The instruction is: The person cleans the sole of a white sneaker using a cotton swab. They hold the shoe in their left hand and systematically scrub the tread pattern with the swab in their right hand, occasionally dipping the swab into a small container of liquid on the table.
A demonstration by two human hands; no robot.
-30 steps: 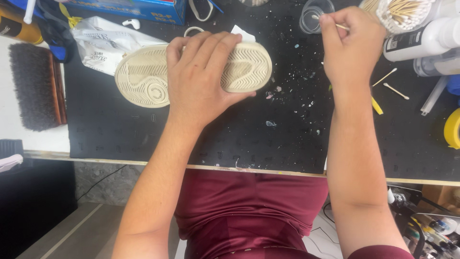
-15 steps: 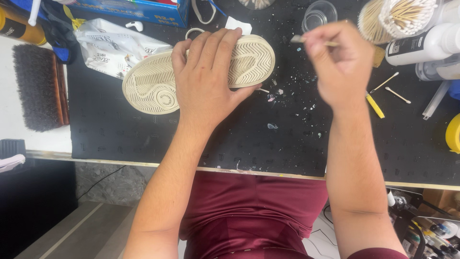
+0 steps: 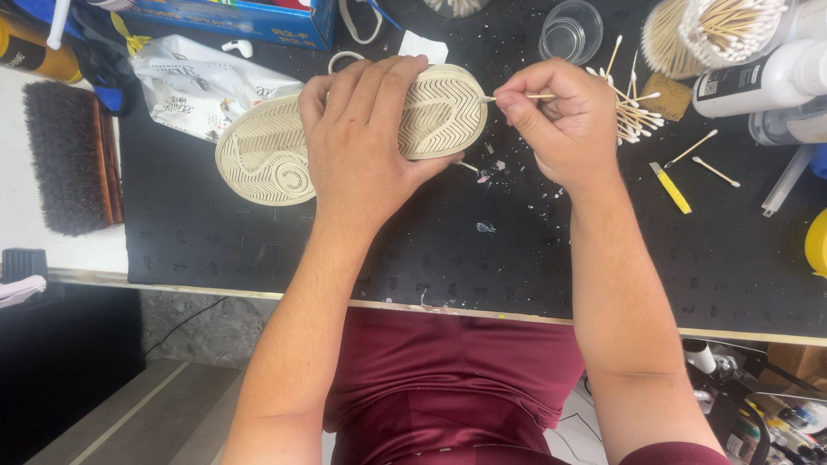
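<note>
Shoe (image 3: 276, 151) under left hand (image 3: 366, 142), sole up

The near half of the black surface (image 3: 482, 267), between the forearms and out to both sides, lies open, with only small flecks on it. Along the far edge the way is crowded: a shoe (image 3: 284, 142) under the left hand (image 3: 366, 146), a crumpled bag (image 3: 198, 82), a clear cup (image 3: 572, 31), a jar of cotton swabs (image 3: 715, 30) and a white bottle (image 3: 762, 77). Just behind the right hand (image 3: 560, 120) lies a heap of loose swabs (image 3: 633, 112), and a brush (image 3: 65, 155) blocks the far left.
</note>
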